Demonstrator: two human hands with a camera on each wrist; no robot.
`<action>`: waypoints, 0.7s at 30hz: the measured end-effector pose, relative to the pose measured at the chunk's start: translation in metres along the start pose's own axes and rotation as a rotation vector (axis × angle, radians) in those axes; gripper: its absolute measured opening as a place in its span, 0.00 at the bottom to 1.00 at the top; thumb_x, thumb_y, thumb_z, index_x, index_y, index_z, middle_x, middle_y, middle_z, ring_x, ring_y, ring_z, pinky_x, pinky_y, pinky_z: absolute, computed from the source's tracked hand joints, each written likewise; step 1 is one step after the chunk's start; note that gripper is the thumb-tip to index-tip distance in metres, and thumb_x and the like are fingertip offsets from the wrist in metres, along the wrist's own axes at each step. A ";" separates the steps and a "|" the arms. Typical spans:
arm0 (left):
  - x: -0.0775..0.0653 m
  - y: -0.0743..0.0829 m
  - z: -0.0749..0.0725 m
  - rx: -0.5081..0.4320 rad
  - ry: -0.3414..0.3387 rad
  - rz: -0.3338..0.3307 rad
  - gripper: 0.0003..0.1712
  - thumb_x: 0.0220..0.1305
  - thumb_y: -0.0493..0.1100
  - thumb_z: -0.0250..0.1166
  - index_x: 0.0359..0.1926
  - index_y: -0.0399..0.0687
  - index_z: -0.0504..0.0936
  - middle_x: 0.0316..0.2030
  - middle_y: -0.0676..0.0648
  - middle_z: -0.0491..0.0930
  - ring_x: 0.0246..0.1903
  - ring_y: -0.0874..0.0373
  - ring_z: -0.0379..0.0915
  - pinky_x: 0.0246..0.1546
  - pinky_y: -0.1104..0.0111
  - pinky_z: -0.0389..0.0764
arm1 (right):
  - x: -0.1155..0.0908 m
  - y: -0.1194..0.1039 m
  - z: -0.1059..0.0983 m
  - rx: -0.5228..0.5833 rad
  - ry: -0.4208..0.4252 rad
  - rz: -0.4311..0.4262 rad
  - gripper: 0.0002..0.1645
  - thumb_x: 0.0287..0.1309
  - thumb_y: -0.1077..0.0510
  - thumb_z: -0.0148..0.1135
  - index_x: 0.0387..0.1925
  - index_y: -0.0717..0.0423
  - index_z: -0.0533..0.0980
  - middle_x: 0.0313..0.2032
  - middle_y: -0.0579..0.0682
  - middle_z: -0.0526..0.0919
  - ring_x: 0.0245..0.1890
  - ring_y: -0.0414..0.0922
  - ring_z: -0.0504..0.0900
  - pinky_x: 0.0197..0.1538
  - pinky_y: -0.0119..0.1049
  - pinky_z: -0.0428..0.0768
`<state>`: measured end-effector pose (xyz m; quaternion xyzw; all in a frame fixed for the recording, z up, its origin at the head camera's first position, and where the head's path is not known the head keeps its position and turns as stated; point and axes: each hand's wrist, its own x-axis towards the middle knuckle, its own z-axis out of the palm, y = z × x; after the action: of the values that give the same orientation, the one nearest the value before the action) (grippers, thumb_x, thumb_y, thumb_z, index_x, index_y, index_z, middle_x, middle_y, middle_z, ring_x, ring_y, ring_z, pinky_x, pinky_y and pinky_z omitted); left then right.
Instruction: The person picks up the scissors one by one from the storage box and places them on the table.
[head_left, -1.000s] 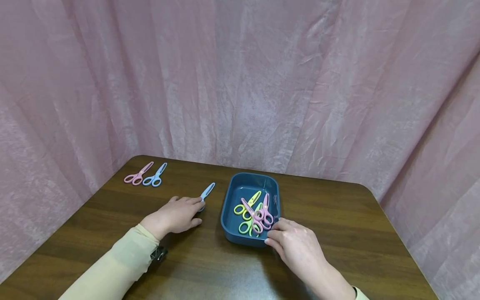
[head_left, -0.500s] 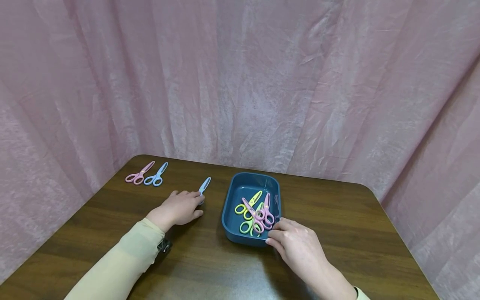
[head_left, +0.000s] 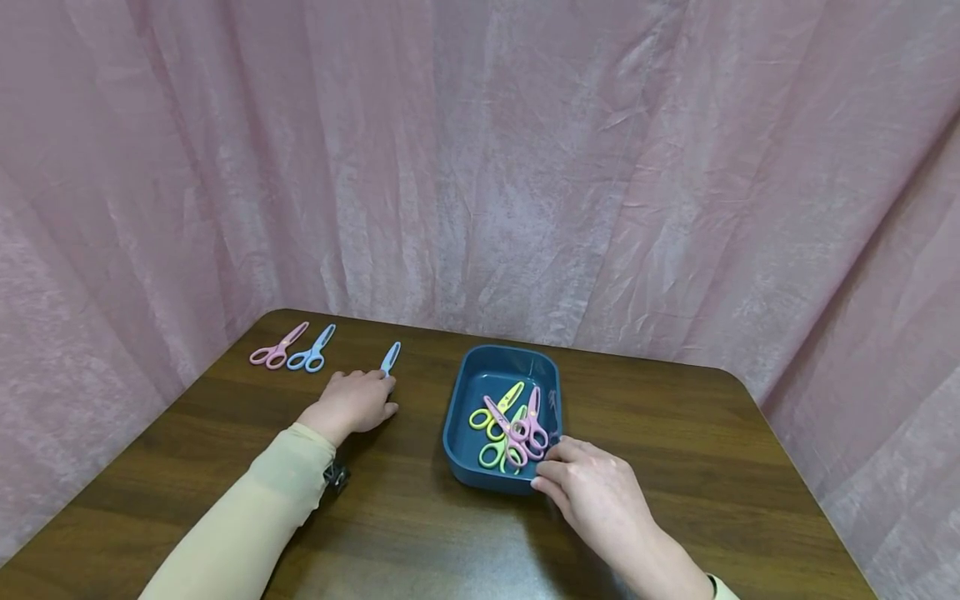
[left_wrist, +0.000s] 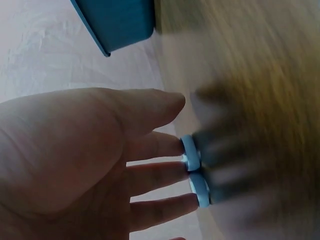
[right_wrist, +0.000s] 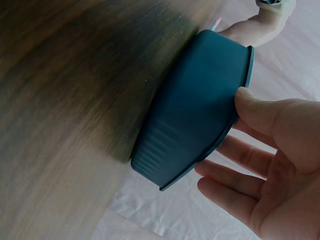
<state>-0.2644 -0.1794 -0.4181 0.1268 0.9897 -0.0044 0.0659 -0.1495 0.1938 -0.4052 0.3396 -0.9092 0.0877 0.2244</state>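
Note:
In the head view my left hand lies over the handles of a pair of light blue scissors, hiding them; only the blades show beyond the fingers. The left wrist view shows fairly straight fingertips on the two blue handle loops, with the thumb apart from them. A dark teal bin stands on the table, holding yellow scissors, green scissors and pink scissors. My right hand grips the bin's near right corner, its thumb on the outer wall by the rim.
Pink scissors and another blue pair lie side by side at the back left of the brown wooden table. Behind the table hangs a pink curtain.
My left hand has slid the blue scissors across the table, leftward and away from me, toward the two pairs at the back left. The right hand and the bin have stayed put.

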 end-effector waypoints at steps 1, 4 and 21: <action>0.001 -0.001 0.000 0.000 0.003 -0.011 0.29 0.81 0.53 0.66 0.72 0.41 0.80 0.73 0.36 0.77 0.68 0.31 0.74 0.63 0.32 0.73 | 0.000 0.000 0.000 -0.002 0.001 -0.001 0.05 0.60 0.52 0.85 0.36 0.44 0.92 0.37 0.40 0.87 0.43 0.41 0.87 0.43 0.42 0.88; 0.002 -0.005 0.001 0.004 0.007 -0.036 0.29 0.81 0.53 0.66 0.72 0.41 0.80 0.72 0.36 0.77 0.68 0.30 0.74 0.63 0.32 0.73 | 0.000 0.000 0.000 -0.005 0.004 -0.001 0.06 0.60 0.52 0.85 0.36 0.44 0.92 0.37 0.40 0.87 0.42 0.41 0.87 0.43 0.41 0.88; 0.005 -0.023 -0.003 -0.018 -0.012 -0.117 0.31 0.81 0.53 0.66 0.71 0.36 0.79 0.69 0.31 0.77 0.66 0.28 0.73 0.62 0.29 0.73 | 0.000 -0.001 0.000 -0.002 -0.018 0.015 0.05 0.60 0.52 0.85 0.37 0.44 0.93 0.38 0.39 0.88 0.43 0.40 0.87 0.45 0.42 0.89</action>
<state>-0.2756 -0.1999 -0.4156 0.0683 0.9950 -0.0002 0.0725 -0.1491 0.1929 -0.4054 0.3332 -0.9138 0.0856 0.2159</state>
